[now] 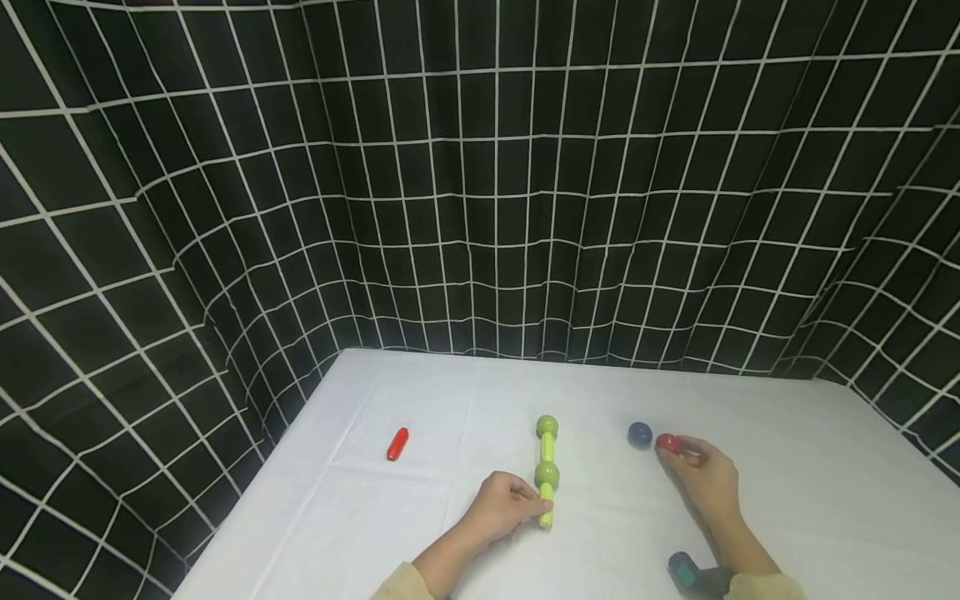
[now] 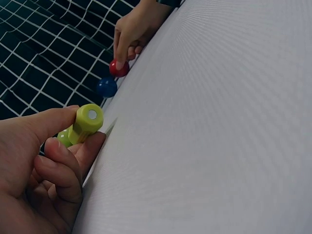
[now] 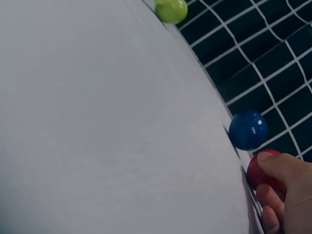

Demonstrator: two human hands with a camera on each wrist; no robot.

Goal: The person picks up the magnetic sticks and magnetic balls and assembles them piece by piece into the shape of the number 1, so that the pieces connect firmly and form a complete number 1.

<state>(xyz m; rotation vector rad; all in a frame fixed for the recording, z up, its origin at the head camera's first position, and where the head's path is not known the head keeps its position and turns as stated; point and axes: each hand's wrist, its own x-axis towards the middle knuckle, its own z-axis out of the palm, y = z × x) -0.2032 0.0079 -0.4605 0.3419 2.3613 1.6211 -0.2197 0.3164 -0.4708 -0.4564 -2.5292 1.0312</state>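
My left hand (image 1: 504, 510) pinches the near yellow-green rod (image 1: 547, 492) of a chain on the white table. In that chain, two green balls (image 1: 547, 475) alternate with two rods in a line pointing away from me. The held rod's end, with a round silvery spot, faces the camera in the left wrist view. To the right, my right hand (image 1: 707, 482) holds a red ball (image 1: 668, 443) between thumb and fingers. Just left of it sits a blue ball (image 1: 640, 434), close beside the red one. My fingers partly hide the red ball in the right wrist view.
A red rod (image 1: 397, 444) lies alone on the left part of the white-covered table (image 1: 360, 517). A dark device with a small screen (image 1: 686, 573) is by the right wrist. A black curtain with a white grid (image 1: 495, 208) surrounds the table's back and sides.
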